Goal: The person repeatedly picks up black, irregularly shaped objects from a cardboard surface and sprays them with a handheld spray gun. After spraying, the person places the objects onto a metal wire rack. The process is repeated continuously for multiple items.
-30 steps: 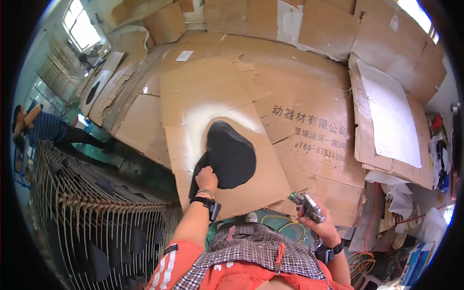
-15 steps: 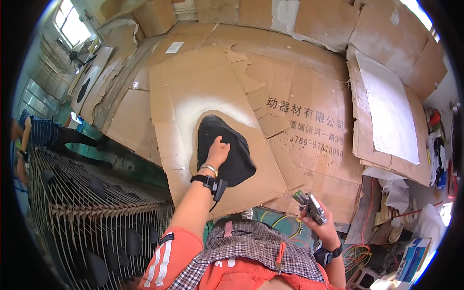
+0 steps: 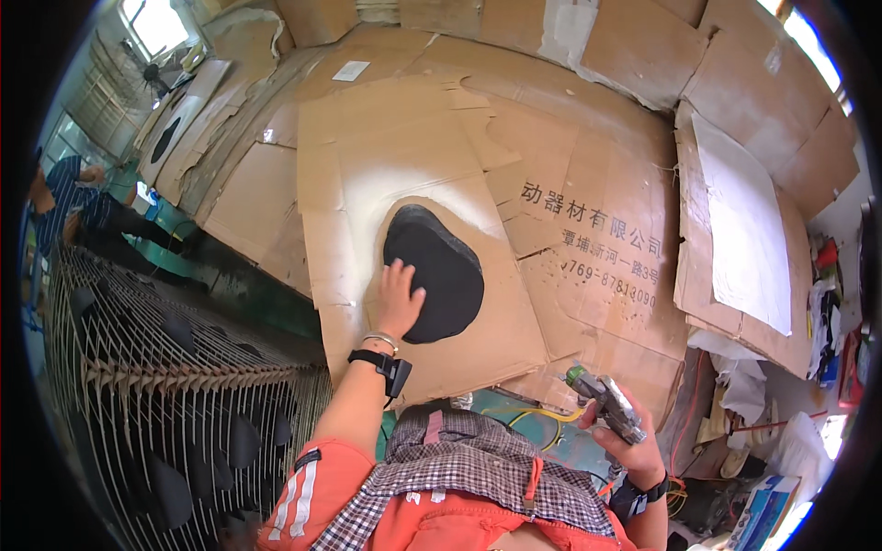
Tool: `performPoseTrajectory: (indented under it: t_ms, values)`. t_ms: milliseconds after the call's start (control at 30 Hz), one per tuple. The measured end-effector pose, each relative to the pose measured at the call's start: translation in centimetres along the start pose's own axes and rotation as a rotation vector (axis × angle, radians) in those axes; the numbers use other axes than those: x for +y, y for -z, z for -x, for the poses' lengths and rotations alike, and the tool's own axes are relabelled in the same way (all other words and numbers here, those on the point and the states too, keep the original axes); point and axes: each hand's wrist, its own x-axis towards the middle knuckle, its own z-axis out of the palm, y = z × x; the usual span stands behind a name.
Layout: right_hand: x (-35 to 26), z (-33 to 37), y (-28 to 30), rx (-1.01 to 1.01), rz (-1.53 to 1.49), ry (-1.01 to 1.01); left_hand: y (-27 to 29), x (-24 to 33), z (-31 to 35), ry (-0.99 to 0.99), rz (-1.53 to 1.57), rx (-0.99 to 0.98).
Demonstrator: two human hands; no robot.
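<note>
A black, rounded flat piece (image 3: 450,285) lies on a cardboard sheet (image 3: 496,354) that has whitish overspray around the piece. My left hand (image 3: 401,298) rests at its left edge, fingers spread and touching the black surface, with nothing held. To the right, past the cardboard's near edge, my right hand (image 3: 634,441) is wrapped round a metal spray gun (image 3: 611,409) with a green part at its front end. The gun points up and to the left, toward the cardboard. Its lower part is hidden by my hand.
A wire rack (image 3: 193,376) holding several black pieces stands at the left. Beyond it is another person (image 3: 69,202) in a striped shirt. Cardboard with a white sheet (image 3: 744,230) leans at the right. Yellow hoses (image 3: 542,416) lie on the floor below the table.
My left hand has gone from a pinch over the black piece to spread fingers at its left edge. The piece has turned and now lies flat. The spray gun has shifted slightly right and down.
</note>
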Motion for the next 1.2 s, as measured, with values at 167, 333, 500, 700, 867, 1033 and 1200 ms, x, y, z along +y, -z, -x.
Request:
performPoseTrajectory:
  t_ms: [167,333,500,700,867,1033,1200]
  values:
    - [0.0,1.1,-0.7,-0.088,-0.079,-0.11,7.0,-1.3,0.7,0.191,-0.013,0.343]
    - [-1.3,2.7,-0.3,0.162,-0.063,-0.022,12.2,-3.1,4.9,0.453,0.044,0.342]
    - [-0.5,5.3,-0.6,-0.034,-0.068,-0.098,13.9,-1.3,6.1,0.509,0.081,0.354]
    - [-0.1,4.6,-2.1,0.113,-0.108,-0.02,12.2,-0.4,6.3,0.454,0.146,0.348]
    - [0.4,7.0,-1.5,0.12,-0.045,-0.043,12.3,-0.1,6.9,0.458,0.151,0.33]
    - [0.2,8.8,-1.0,0.258,-0.113,-0.006,12.0,-0.3,7.4,0.498,0.192,0.331]
    - [1.0,8.2,-2.2,0.151,-0.136,-0.058,9.1,-0.5,6.5,0.599,0.447,0.258]
